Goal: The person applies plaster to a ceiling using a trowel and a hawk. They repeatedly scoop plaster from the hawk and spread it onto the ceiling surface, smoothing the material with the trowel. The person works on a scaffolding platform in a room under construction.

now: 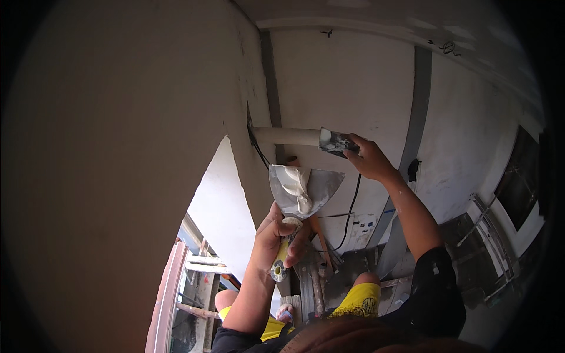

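Observation:
My left hand (276,238) is closed round the yellow handle of a wide putty knife (323,182). Its flared metal blade points up and away from me, with a thick streak of white filler (299,191) on it. Farther off and to the right, my right hand (372,157) grips a small flat scraper (335,142), its dark face smeared with white. From this view the scraper overlaps the end of a pale horizontal pipe (288,136); whether they touch I cannot tell. Above both hands rises a pale wall panel (341,76).
A large pale wall (129,117) fills the left, with an angled opening beside it. Grey strips (419,88) run up the far panels. A black cable (352,215) hangs below the pipe. Wooden framing (206,265) shows lower left, and metal frames (491,235) lean at right.

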Demonstrator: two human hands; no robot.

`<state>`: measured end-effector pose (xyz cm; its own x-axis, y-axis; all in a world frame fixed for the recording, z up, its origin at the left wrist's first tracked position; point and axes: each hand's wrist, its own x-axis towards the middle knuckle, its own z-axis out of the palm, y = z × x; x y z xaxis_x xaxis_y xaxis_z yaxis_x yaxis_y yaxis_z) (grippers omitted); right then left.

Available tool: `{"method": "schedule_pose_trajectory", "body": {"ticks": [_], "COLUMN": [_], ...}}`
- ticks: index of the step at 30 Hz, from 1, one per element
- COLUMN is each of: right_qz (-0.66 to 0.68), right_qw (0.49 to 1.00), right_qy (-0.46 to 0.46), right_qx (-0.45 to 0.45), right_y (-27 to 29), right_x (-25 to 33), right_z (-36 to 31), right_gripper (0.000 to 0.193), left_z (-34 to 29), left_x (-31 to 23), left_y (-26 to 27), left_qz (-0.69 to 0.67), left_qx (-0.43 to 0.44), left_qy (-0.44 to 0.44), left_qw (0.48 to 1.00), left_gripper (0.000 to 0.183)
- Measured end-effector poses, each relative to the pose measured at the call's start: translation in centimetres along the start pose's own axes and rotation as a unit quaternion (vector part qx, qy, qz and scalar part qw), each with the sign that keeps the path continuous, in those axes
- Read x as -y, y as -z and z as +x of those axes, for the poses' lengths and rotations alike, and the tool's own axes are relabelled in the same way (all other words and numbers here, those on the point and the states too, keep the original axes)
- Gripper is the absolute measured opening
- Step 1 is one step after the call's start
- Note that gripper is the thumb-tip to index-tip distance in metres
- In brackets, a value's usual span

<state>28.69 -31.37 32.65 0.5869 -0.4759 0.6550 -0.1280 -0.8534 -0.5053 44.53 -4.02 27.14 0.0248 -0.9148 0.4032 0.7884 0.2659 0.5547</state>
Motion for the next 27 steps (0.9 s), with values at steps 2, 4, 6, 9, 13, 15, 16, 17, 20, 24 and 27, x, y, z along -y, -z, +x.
{"method": "schedule_pose_trajectory", "body": {"ticks": [2, 4, 6, 9, 13, 15, 16, 17, 20, 24, 27], "right_qz": [0.055, 0.124, 0.203, 0.208, 0.394, 0.480, 0.468, 0.455, 0.425, 0.346, -0.040], "right_qw": [0.996, 0.988, 0.974, 0.969, 0.905, 0.860, 0.869, 0.877, 0.893, 0.912, 0.865], "right_qy": [-0.047, -0.044, 0.027, 0.041, 0.061, 0.076, 0.075, 0.074, 0.081, 0.143, 0.398], "right_qx": [-0.047, -0.078, -0.093, -0.128, -0.150, -0.153, -0.145, -0.138, -0.126, -0.168, -0.303], "right_y": [1.2, 1.7, 1.6, 2.8, 2.8, 2.3, 2.3, 2.4, 2.4, 2.5, 3.9], "right_x": [2.2, 3.6, 4.6, 7.8, 11.5, 12.9, 12.9, 12.9, 14.1, 18.2, 19.1], "right_z": [0.9, 1.2, 2.9, 4.7, 7.1, 7.9, 8.1, 8.3, 8.8, 9.8, 13.3], "right_gripper": [0.033, 0.034, 0.033, 0.027, 0.032, 0.038, 0.038, 0.038, 0.039, 0.035, 0.032], "left_z": [-0.6, -1.4, -2.0, -2.0, -2.1, -2.2, -2.4, -2.5, -2.6, -3.3, -3.5], "left_x": [0.2, 0.7, 1.5, 2.1, 2.0, 2.0, 2.1, 2.2, 2.4, 3.3, 4.3], "left_y": [0.3, 1.2, 2.2, 3.0, 2.5, 2.8, 2.9, 2.8, 3.1, 4.3, 5.0], "left_qz": [0.044, 0.056, 0.059, 0.071, 0.094, 0.107, 0.114, 0.109, 0.094, 0.080, 0.074], "left_qx": [-0.026, -0.042, -0.082, -0.087, -0.104, -0.109, -0.112, -0.116, -0.125, -0.122, -0.112], "left_qy": [-0.003, 0.024, 0.031, 0.037, 0.031, 0.029, 0.028, 0.030, 0.039, 0.058, 0.065], "left_qw": [0.999, 0.997, 0.994, 0.993, 0.990, 0.988, 0.987, 0.987, 0.987, 0.988, 0.989], "left_gripper": [0.059, 0.051, 0.047, 0.045, 0.044, 0.044, 0.044, 0.045, 0.047, 0.049, 0.051]}}
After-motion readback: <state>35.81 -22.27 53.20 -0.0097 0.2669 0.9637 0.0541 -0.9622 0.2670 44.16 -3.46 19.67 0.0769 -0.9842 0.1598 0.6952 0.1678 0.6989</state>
